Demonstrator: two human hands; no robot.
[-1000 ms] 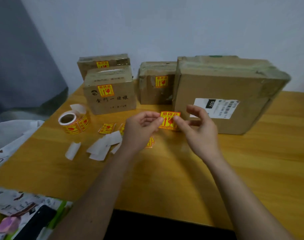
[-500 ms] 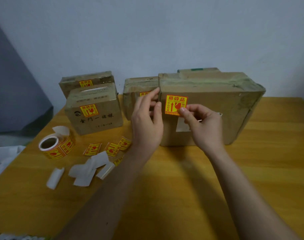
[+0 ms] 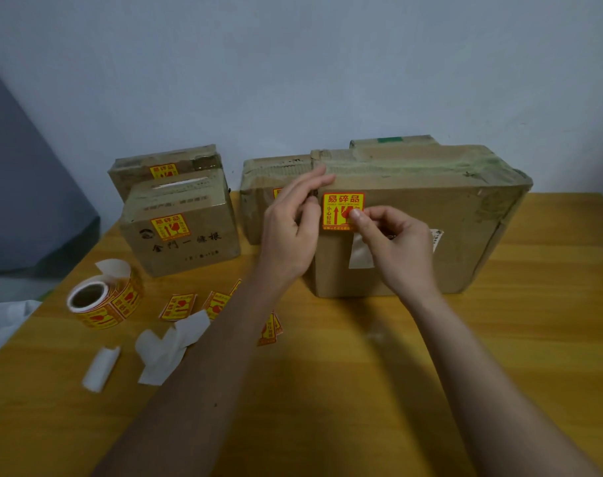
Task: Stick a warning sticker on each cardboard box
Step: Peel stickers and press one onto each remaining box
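Now both hands (image 3: 293,232) (image 3: 393,246) flank the sticker (image 3: 339,210) on the large box (image 3: 430,215).

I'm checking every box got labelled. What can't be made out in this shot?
- Middle box's sticker: mostly behind the left hand.
- Box with green tape: front hidden by the large box.
- White shipping label: covered by the right hand.

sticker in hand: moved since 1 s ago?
Yes. The sticker went from held above the table to flat against the big box, upper left of its front, above the white label.
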